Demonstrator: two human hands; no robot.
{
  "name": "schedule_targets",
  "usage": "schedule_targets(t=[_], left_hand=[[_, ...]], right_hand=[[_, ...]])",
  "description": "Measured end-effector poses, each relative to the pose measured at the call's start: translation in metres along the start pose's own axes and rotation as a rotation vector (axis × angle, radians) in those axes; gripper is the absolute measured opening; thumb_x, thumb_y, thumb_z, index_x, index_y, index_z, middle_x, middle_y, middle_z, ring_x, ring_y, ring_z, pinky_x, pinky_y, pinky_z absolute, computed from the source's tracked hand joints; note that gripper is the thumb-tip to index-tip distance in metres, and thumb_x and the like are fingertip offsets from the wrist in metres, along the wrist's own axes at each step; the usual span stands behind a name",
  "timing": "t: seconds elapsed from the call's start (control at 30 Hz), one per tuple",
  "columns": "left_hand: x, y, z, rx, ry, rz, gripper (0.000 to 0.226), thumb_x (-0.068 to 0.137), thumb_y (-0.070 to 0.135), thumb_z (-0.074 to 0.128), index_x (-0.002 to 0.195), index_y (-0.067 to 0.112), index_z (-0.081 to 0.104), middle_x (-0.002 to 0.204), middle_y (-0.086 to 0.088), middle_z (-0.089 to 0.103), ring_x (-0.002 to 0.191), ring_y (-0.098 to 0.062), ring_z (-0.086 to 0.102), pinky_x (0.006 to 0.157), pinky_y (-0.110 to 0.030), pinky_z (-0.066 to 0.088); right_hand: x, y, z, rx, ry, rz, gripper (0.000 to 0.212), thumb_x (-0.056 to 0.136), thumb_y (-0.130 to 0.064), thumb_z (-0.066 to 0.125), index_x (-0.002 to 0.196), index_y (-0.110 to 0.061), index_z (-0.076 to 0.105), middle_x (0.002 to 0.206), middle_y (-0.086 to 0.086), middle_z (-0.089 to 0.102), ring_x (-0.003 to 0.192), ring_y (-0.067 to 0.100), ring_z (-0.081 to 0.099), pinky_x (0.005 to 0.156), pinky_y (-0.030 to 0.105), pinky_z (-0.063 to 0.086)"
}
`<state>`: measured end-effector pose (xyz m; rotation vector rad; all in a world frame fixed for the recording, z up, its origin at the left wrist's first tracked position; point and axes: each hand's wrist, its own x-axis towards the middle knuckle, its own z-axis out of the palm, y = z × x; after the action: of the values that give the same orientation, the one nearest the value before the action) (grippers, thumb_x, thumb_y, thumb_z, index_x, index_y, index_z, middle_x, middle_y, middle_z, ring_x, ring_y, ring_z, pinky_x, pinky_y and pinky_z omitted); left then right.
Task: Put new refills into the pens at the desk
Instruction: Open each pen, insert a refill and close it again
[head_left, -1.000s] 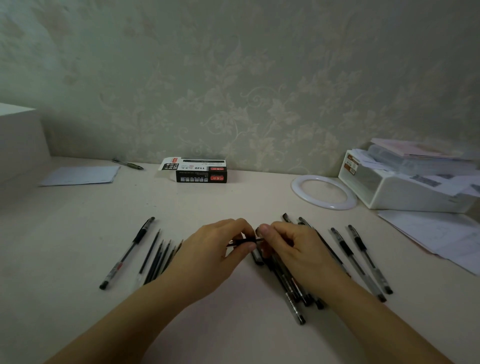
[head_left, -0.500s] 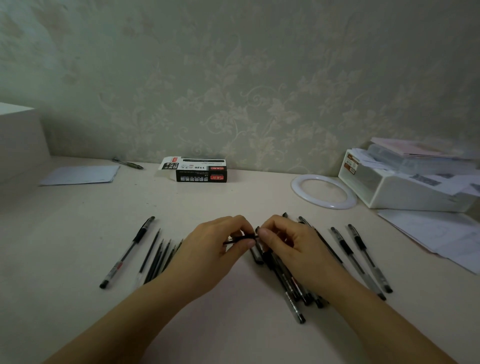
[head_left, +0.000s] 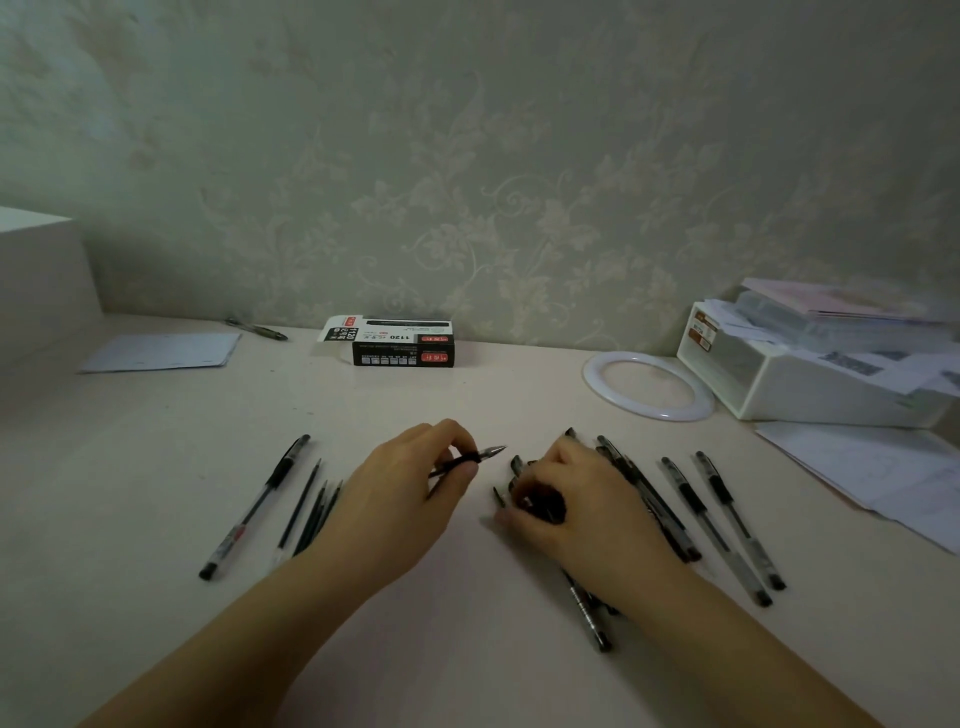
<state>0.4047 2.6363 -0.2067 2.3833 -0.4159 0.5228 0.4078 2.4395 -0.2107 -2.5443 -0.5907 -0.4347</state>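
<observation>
At centre frame, on the pale desk (head_left: 156, 649), the left hand (head_left: 400, 499) pinches a pen (head_left: 470, 458) between thumb and fingertips, its metal tip pointing right and clear of the surface. Just right of it, the right hand (head_left: 576, 509) lies palm-down with fingers curled into a heap of pens (head_left: 654, 499); whether they clamp one particular piece cannot be told. Left of centre lie one whole pen (head_left: 257, 506) and, beside it, a row of thin refills (head_left: 311, 506); at right two more pens (head_left: 727, 525) rest apart from the heap. A refill box (head_left: 402, 348) stands by the back wall. Judged from this layout, the work is early to midway: one pen appears finished at left, one is in hand, many remain. Open desk lies before and between the arms; a white ring (head_left: 649, 384), a white bin (head_left: 810, 384) and loose papers (head_left: 872, 467) crowd the right side.
</observation>
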Motion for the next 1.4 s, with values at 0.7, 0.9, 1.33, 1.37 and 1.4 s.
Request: schedule_targets(t=[0.7,0.9,1.33,1.37,1.4], left_hand=[[0.000,0.000,-0.006,0.023,-0.091,0.055,0.004,0.091,0.034,0.058,0.092,0.038,0.059,0.081,0.015,0.052,0.078,-0.002,0.051,0.064,-0.015,0.039],[0.000,0.006,-0.006,-0.003,-0.090,0.088,0.003,0.092,0.032,0.059,0.091,0.035,0.060,0.081,0.016,0.054,0.079,-0.002,0.051,0.064,-0.009,0.037],[-0.002,0.013,-0.010,-0.031,-0.036,0.064,0.008,0.089,0.028,0.064,0.084,0.034,0.064,0.077,0.017,0.056,0.078,-0.001,0.052,0.063,-0.012,0.036],[-0.003,0.013,-0.010,-0.030,-0.033,0.061,0.008,0.089,0.029,0.064,0.083,0.035,0.063,0.076,0.018,0.055,0.078,-0.001,0.052,0.063,-0.013,0.036],[-0.003,0.013,-0.009,-0.030,-0.030,0.058,0.009,0.089,0.029,0.064,0.082,0.035,0.062,0.076,0.018,0.055,0.077,-0.001,0.052,0.063,-0.014,0.036]], right_hand=[[0.004,0.001,-0.014,0.520,0.045,0.157,0.014,0.091,-0.016,0.067,0.091,-0.031,0.068,0.085,-0.012,0.068,0.078,0.006,0.062,0.070,0.016,0.049],[0.003,-0.001,-0.011,0.638,0.005,0.149,0.015,0.089,-0.015,0.070,0.093,-0.029,0.072,0.090,-0.010,0.072,0.085,0.007,0.067,0.079,0.018,0.054],[0.005,0.001,-0.013,0.762,0.000,0.161,0.017,0.083,-0.012,0.076,0.088,-0.028,0.077,0.085,-0.008,0.075,0.082,0.007,0.070,0.074,0.014,0.052],[0.005,0.001,-0.013,0.767,-0.002,0.161,0.018,0.083,-0.011,0.076,0.088,-0.028,0.077,0.084,-0.008,0.075,0.080,0.006,0.070,0.074,0.013,0.052],[0.005,0.002,-0.012,0.769,-0.004,0.159,0.018,0.083,-0.011,0.076,0.088,-0.028,0.077,0.083,-0.009,0.074,0.079,0.005,0.070,0.073,0.013,0.051]])
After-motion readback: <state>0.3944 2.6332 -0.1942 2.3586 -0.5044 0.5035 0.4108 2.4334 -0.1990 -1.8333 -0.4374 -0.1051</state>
